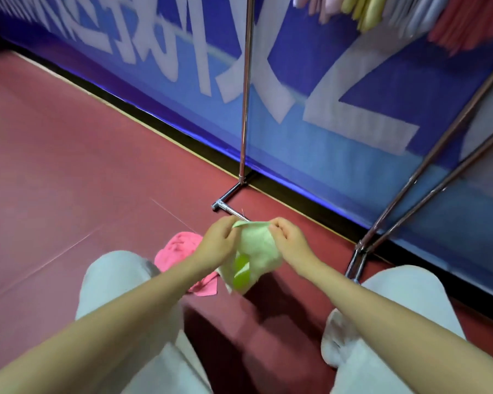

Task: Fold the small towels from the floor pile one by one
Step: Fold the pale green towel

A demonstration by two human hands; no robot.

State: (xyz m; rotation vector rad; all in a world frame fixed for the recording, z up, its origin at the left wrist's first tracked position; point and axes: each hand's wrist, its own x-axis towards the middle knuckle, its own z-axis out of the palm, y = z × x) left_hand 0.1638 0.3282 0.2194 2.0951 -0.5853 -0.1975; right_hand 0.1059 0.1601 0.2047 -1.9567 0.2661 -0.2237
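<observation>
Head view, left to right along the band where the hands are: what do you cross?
Crumpled pink cloth towel on the red floor → left hand pinching the top edge of the pale green cloth towel → pale green cloth towel → right hand pinching the same edge → chrome metal rack foot.

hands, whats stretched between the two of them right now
The top edge of a light green towel, pinched by the left hand and right hand, in the head view.

Looks like a sports hall or event venue — red sport-style floor (69, 155), blue banner (339, 89) with large white lettering along the edge, chrome garment rack (244, 103) hung with coloured cloths (387, 9).
</observation>
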